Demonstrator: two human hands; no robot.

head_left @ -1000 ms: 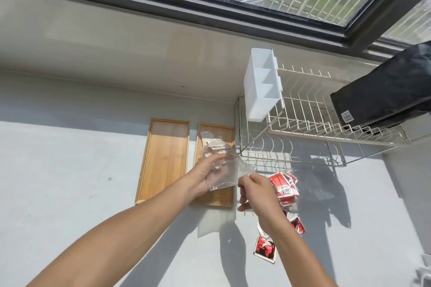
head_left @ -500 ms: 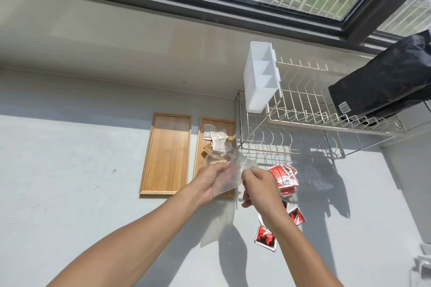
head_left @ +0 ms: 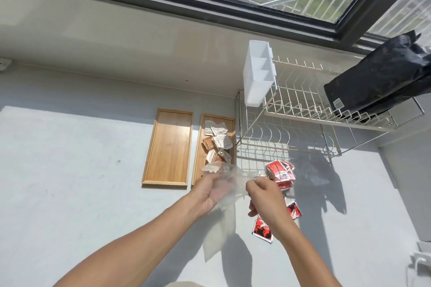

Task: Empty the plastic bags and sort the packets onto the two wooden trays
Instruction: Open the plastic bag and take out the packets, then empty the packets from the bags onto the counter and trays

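Clear plastic bag [head_left: 229, 184] pinched in both my left hand [head_left: 208, 190] and right hand [head_left: 264, 196], held over the right tray [head_left: 199, 147] so packets drop in. Red packets [head_left: 279, 173] wait at 3 o'clock.

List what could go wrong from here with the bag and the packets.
1. The clear bag, held by the left hand and right hand over the near end of the right tray, may still hold a packet; if so, it could fall outside.
2. The red packets lie loose by the dish rack and could be knocked.
3. The left tray is empty; red packets might get mixed into the right one.
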